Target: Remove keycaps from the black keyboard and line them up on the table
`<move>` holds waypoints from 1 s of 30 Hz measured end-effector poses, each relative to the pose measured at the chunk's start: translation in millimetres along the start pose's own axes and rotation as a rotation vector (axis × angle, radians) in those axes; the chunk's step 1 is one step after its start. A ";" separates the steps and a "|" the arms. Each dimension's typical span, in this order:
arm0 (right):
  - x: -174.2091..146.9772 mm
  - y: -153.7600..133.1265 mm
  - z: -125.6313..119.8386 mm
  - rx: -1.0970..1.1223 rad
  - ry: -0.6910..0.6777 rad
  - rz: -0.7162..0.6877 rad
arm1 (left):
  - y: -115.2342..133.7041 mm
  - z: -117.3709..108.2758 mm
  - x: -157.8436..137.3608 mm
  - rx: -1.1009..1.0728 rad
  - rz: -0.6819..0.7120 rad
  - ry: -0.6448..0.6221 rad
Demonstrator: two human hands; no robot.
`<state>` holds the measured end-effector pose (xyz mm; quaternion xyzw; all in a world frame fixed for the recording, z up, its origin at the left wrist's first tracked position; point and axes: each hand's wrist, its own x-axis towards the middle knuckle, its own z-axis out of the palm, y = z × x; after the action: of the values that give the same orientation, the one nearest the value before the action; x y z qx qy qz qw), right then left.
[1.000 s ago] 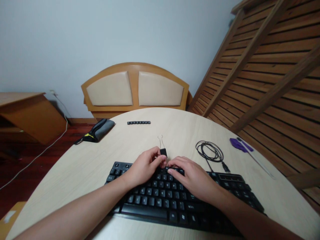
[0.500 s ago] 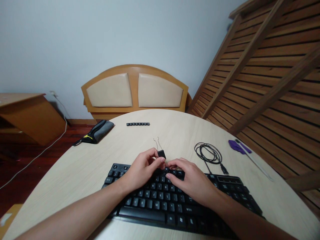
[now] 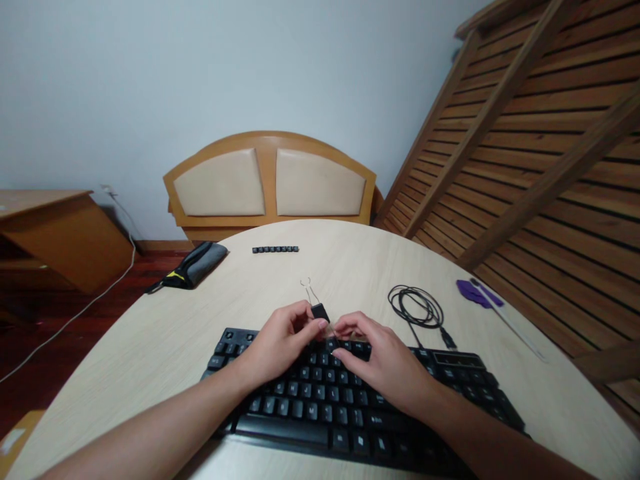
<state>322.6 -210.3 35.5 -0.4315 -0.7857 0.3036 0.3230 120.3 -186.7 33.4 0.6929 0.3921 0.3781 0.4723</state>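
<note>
The black handle of a wire keycap puller (image 3: 320, 311) is pinched between the thumb and fingers of my left hand (image 3: 285, 337). Two of its hooked wires point up and away; the other end reaches down toward the keyboard's top row. My right hand (image 3: 385, 357) is closed at that lower end, its thumb and index finger around a small dark keycap (image 3: 333, 344), partly hidden. Beneath both hands lies a black keyboard (image 3: 283, 427), slightly angled. At its upper left, two key positions have no caps.
A row of several loose keycaps (image 3: 275, 249) lies at the table's far side. On the left is a black-and-grey pouch (image 3: 203, 263). To the right are the coiled cable (image 3: 416, 307), a purple cloth (image 3: 473, 294) and a thin pale brush (image 3: 510, 323).
The keycap puller has tilted further left, and its lower wires now show between my hands. My right fingers have shifted slightly at the keycap.
</note>
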 end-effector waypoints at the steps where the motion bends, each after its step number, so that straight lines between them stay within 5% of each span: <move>1: -0.1 -0.5 -0.3 -0.014 0.000 -0.005 | -0.6 0.0 -0.3 0.012 0.000 0.006; 30: 1.5 -3.9 -5.6 0.045 -0.075 -0.103 | 2.5 0.9 -0.3 0.039 -0.001 -0.049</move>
<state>324.4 -209.6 42.2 -0.3714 -0.8114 0.3199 0.3183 121.5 -187.9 35.5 0.7109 0.3880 0.3532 0.4683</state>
